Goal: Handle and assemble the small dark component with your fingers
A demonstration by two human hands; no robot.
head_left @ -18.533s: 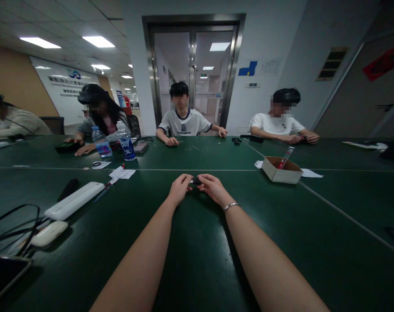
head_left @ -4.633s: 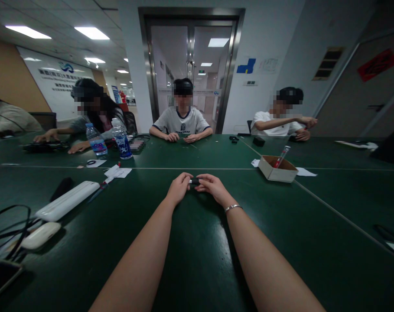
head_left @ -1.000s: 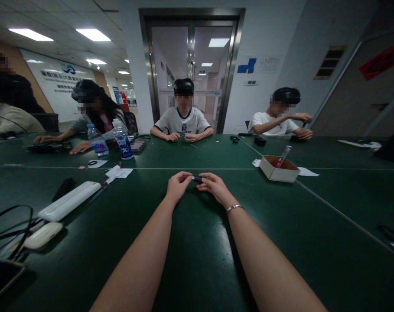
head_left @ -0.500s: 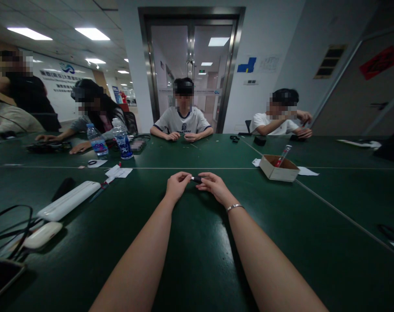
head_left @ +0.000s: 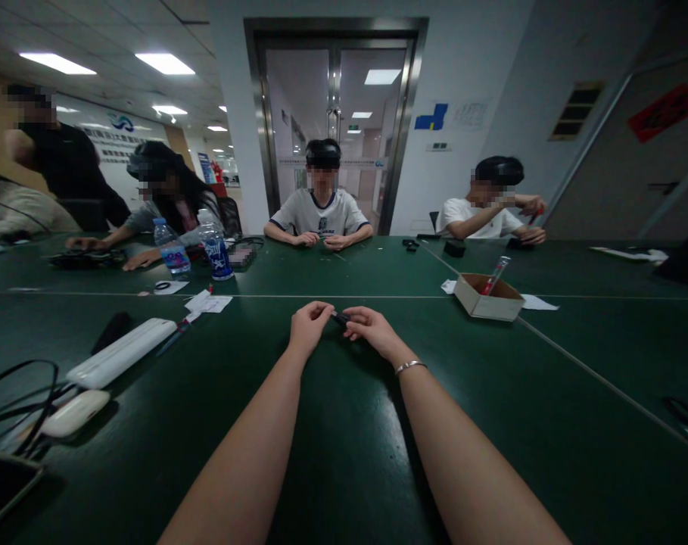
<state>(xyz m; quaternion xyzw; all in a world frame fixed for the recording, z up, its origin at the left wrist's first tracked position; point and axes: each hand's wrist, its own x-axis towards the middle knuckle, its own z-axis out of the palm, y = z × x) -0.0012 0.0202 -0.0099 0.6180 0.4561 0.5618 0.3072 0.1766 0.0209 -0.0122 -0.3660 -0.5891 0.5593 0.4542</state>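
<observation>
A small black stick-like piece (head_left: 340,319), silvery toward its left end in the earlier frame, is held between my fingertips above the green table (head_left: 344,424). My left hand (head_left: 309,327) pinches its left end with thumb and forefinger. From the other side, my right hand (head_left: 372,330), with a silver bracelet (head_left: 410,366) at the wrist, grips the dark right end. My fingers hide part of the piece, and its exact kind is too small to make out.
To the right stands an open cardboard box (head_left: 487,305) with a red-and-clear tube (head_left: 496,275). Two bottles (head_left: 215,246) stand far left. A white power strip (head_left: 122,353), a white case (head_left: 76,413) and cables lie at left. People sit across the table, one facing me (head_left: 322,208).
The black piece now slopes down to the right and looks darker between my fingers. My right fingers have shifted slightly around it; the left hand stays nearly still.
</observation>
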